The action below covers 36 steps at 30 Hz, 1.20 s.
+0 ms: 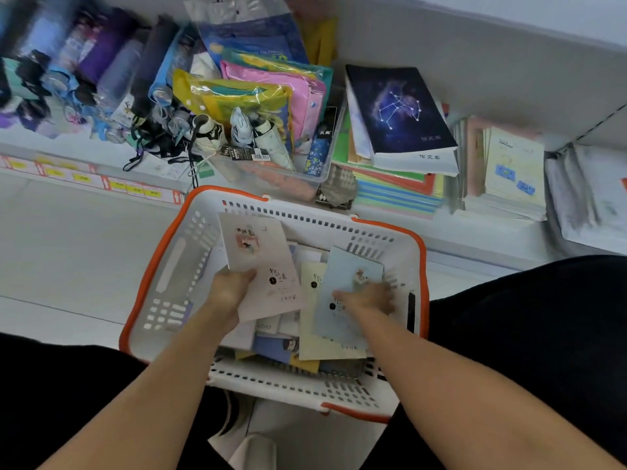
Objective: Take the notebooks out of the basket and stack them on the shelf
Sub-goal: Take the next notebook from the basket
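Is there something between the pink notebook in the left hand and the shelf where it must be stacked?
Nothing visible blocks it. The left hand holds the pink notebook above the basket, whose far rim lies lower; the shelf stacks beyond are open from above.

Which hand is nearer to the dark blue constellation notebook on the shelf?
Right. The right hand is in the basket, below the constellation notebook. The left hand, holding a pink notebook, is farther left.
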Available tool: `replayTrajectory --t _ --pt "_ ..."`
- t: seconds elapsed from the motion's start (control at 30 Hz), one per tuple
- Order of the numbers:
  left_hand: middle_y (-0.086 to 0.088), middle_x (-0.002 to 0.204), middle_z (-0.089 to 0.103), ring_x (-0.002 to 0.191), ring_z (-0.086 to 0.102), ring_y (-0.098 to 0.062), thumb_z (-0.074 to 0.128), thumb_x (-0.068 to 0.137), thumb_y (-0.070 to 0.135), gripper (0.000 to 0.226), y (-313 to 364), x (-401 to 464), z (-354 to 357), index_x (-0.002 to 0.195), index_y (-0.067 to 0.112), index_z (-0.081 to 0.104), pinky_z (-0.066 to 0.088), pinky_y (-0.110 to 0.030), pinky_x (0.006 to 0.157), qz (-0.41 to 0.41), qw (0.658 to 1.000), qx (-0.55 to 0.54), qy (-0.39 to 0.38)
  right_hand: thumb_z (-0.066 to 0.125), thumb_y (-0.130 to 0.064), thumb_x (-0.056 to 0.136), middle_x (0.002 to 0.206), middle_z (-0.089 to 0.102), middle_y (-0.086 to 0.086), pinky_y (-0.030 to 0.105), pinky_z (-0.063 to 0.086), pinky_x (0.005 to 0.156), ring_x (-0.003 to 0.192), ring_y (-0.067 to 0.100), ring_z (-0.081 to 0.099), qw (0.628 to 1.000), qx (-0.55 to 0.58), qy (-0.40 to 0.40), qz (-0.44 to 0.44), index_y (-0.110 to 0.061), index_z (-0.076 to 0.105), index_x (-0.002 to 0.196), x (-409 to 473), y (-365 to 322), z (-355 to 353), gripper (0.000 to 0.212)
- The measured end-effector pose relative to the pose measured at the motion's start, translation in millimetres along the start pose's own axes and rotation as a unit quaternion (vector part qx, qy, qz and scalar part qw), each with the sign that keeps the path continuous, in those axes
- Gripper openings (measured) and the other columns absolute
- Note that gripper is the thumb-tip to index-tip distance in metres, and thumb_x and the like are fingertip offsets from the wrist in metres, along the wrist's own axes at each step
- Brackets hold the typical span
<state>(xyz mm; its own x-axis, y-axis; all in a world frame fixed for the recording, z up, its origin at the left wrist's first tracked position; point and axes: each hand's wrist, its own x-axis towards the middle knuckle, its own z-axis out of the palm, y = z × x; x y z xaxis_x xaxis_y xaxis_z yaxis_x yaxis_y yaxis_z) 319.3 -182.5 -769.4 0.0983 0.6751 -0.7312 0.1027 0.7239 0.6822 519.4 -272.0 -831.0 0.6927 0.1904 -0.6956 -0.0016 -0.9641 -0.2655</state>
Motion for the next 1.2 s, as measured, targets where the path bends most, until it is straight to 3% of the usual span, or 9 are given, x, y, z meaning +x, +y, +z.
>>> replayTrajectory --t 0.07,0.23,0.33,0.47,0.6,0.8,1.0,1.1,1.2 --pt "-0.015 0.104 0.069 0.087 0.066 -0.033 0.052 0.097 0.005 0.021 -10.1 -0.5 -0.5 0.116 0.009 0.060 0.056 -0.044 0.071 -0.008 1.000 0.023 -0.003 0.086 -0.071 0.014 0.137 0.052 0.010 0.039 0.049 0.099 0.122 0.029 0.053 0.998 -0.046 -0.042 0.020 -0.008 0.040 0.140 12.9 22.2 8.0 0.149" --pt "-0.016 0.108 0.066 0.082 0.064 -0.030 0.051 0.097 0.004 0.026 -13.5 5.2 -3.4 0.121 0.008 0.060 0.055 -0.039 0.069 -0.001 0.997 0.041 0.058 0.097 -0.034 0.050 0.123 0.062 0.012 0.038 0.055 0.086 0.111 0.029 0.062 0.999 0.001 0.039 -0.016 -0.005 0.051 0.121 1.9 20.3 5.7 0.090" --pt "-0.014 0.108 0.064 0.086 0.062 -0.033 0.051 0.098 0.006 0.029 -12.9 6.1 -6.4 0.126 0.007 0.058 0.053 -0.042 0.072 -0.002 0.996 0.030 0.088 0.082 -0.015 0.077 0.120 0.063 0.014 0.036 0.054 0.081 0.105 0.033 0.064 0.994 0.030 0.082 -0.061 -0.007 0.052 0.118 -8.2 15.2 -2.6 0.052" --pt "-0.013 0.102 0.064 0.075 0.061 -0.028 0.051 0.098 0.008 0.026 -12.0 5.3 -7.6 0.122 0.009 0.059 0.051 -0.032 0.061 -0.011 0.995 0.011 0.099 0.062 -0.008 0.092 0.116 0.066 0.012 0.039 0.056 0.082 0.099 0.031 0.064 0.986 0.088 -0.082 -0.118 -0.011 0.060 0.110 -24.0 -9.0 -22.7 0.018" --pt "-0.016 0.101 0.069 0.080 0.065 -0.032 0.053 0.094 0.011 0.025 -8.7 -5.8 -15.4 0.116 0.007 0.064 0.055 -0.037 0.066 -0.031 0.997 -0.015 0.068 0.060 -0.010 0.097 0.114 0.070 0.011 0.051 0.056 0.086 0.101 0.032 0.068 0.899 0.306 -0.288 -0.123 -0.014 0.064 0.119 -47.5 -38.2 -34.1 0.023" --pt "-0.006 0.108 0.074 0.099 0.070 -0.032 0.061 0.077 0.069 0.059 6.2 -22.4 -28.0 0.117 0.026 0.069 0.053 -0.050 0.092 -0.051 0.996 -0.052 -0.046 0.060 -0.020 0.098 0.122 0.069 0.002 0.039 0.058 0.085 0.104 0.020 0.068 0.904 0.204 -0.267 -0.263 -0.018 0.059 0.125 -65.7 -45.6 -10.8 0.027" --pt "-0.014 0.110 0.072 0.096 0.070 -0.034 0.068 0.087 0.012 0.028 52.9 -49.1 -37.1 0.115 0.010 0.067 0.058 -0.047 0.082 0.064 0.990 -0.003 -0.125 0.065 -0.011 0.093 0.131 0.062 0.008 0.052 0.056 0.090 0.107 0.027 0.067 0.863 0.275 -0.269 -0.326 -0.015 0.044 0.135 -108.1 -79.8 -23.4 0.047" --pt "-0.020 0.113 0.069 0.096 0.068 -0.036 0.063 0.088 0.004 0.026 100.8 -69.7 -43.7 0.115 0.006 0.065 0.055 -0.051 0.086 0.136 0.981 0.000 -0.137 0.050 -0.006 0.101 0.138 0.059 0.004 0.049 0.053 0.096 0.119 0.025 0.063 0.806 0.301 -0.340 -0.380 -0.019 0.046 0.141 -141.7 -102.4 -55.3 0.043" --pt "-0.020 0.112 0.069 0.093 0.068 -0.030 0.066 0.089 0.009 0.022 162.6 -101.1 -45.8 0.111 0.011 0.065 0.056 -0.047 0.083 0.260 0.959 0.037 -0.112 0.045 0.001 0.101 0.135 0.062 0.004 0.051 0.050 0.099 0.121 0.026 0.061 0.762 0.345 -0.303 -0.457 -0.017 0.047 0.141 -188.9 -137.7 -92.0 0.044"
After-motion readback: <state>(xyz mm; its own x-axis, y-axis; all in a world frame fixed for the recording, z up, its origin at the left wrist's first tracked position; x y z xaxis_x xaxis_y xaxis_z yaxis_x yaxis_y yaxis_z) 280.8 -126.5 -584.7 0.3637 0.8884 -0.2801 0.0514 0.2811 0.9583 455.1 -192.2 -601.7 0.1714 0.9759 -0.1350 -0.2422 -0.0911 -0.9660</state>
